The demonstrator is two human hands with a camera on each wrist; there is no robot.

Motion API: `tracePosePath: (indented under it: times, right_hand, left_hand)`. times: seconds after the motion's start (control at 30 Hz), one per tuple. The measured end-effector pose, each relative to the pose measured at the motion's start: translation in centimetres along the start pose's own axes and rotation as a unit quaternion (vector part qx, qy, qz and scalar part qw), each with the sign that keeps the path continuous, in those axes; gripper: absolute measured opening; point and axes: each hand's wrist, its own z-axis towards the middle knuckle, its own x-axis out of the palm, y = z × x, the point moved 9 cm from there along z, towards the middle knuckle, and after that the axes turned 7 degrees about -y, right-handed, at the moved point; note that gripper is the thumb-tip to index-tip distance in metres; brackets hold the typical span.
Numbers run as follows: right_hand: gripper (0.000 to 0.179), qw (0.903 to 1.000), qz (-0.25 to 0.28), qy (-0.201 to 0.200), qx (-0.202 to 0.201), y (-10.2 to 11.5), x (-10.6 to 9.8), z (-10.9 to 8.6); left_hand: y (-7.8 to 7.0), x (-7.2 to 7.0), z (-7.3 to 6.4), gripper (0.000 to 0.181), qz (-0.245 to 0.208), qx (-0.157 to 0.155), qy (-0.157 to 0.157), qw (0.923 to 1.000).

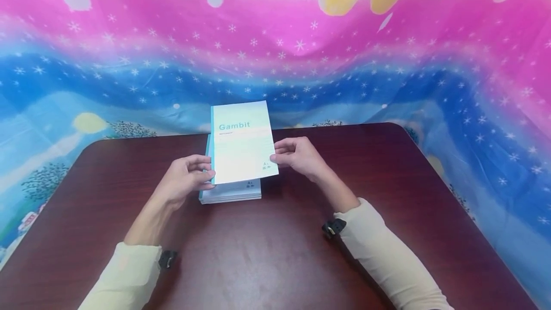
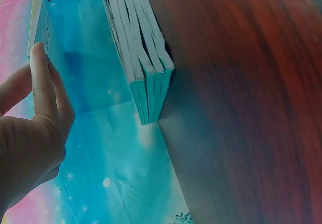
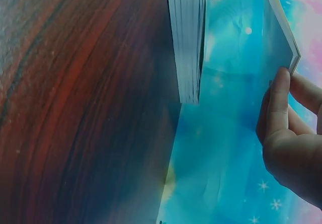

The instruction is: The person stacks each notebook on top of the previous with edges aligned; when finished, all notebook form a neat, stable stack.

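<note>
Both hands hold up a white notebook point(image 1: 243, 149) with a teal spine and "Gambit" printed on its cover. The left hand point(image 1: 182, 178) pinches it at the lower left, by the spine. At the lower right edge, the right hand point(image 1: 301, 157) grips it between thumb and fingers. Beneath it a stack of similar notebooks point(image 1: 230, 195) lies on the table, mostly covered in the head view. In the left wrist view the stack point(image 2: 136, 43) shows teal spines, with a gap between it and the raised notebook point(image 2: 40, 20). The right wrist view also shows this gap.
The dark red-brown wooden table point(image 1: 267, 257) has rounded far corners. Behind and around it hangs a pink and blue cloth point(image 1: 280, 61) with snowflakes. A small black device point(image 1: 334, 227) sits at the right wrist, another black device point(image 1: 168, 259) at the left.
</note>
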Motion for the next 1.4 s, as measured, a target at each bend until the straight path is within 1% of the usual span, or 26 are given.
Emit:
tracePosePath:
  times: [0.13, 0.23, 0.3, 0.5, 0.7, 0.83, 0.97, 1.2, 1.3, 1.4]
  right_hand:
    - [0.033, 1.0, 0.001, 0.009, 0.003, -0.2, 0.6, 0.2]
    - [0.033, 0.9998, 0.0, 0.017, 0.007, -0.4, 1.0, 0.3]
    - [0.032, 0.9997, -0.001, 0.023, 0.013, -0.7, 1.3, 0.4]
    - [0.028, 0.999, 0.002, 0.037, 0.025, -1.2, 2.5, 0.5]
    - [0.028, 0.9979, -0.027, 0.045, 0.038, -1.8, 3.3, 0.6]
    - [0.027, 0.9971, -0.042, 0.047, 0.042, -2.0, 3.7, 0.6]
    - [0.027, 0.996, -0.063, 0.047, 0.043, -2.3, 4.1, 0.7]
    - [0.027, 0.9927, -0.107, 0.043, 0.035, -2.5, 4.7, 1.0]
    - [0.026, 0.9915, -0.115, 0.048, 0.035, -2.6, 4.9, 1.1]
    - [0.026, 0.9908, -0.123, 0.043, 0.037, -2.7, 4.9, 1.2]
  left_hand:
    - [0.3, -0.3, 0.0, 0.05, 0.005, -0.005, -0.003, 1.0]
    - [0.5, -0.6, 0.0, 0.049, 0.018, -0.01, -0.006, 0.9998]
    - [0.7, -0.8, 0.1, 0.048, 0.032, -0.011, -0.008, 0.9994]
    - [1.6, -1.1, 0.4, 0.046, 0.093, -0.012, -0.011, 0.9955]
    - [2.1, -1.5, 0.2, 0.047, 0.119, -0.027, -0.013, 0.9924]
    - [2.4, -1.7, 0.0, 0.049, 0.127, -0.035, -0.014, 0.9912]
    - [2.9, -2.0, 0.1, 0.048, 0.137, -0.037, -0.014, 0.9897]
    - [3.4, -2.6, 0.6, 0.048, 0.165, -0.025, -0.01, 0.986]
    - [3.6, -2.5, 0.7, 0.048, 0.171, -0.028, -0.005, 0.9848]
    - [3.8, -2.3, 0.7, 0.049, 0.171, -0.033, 0.0, 0.9848]
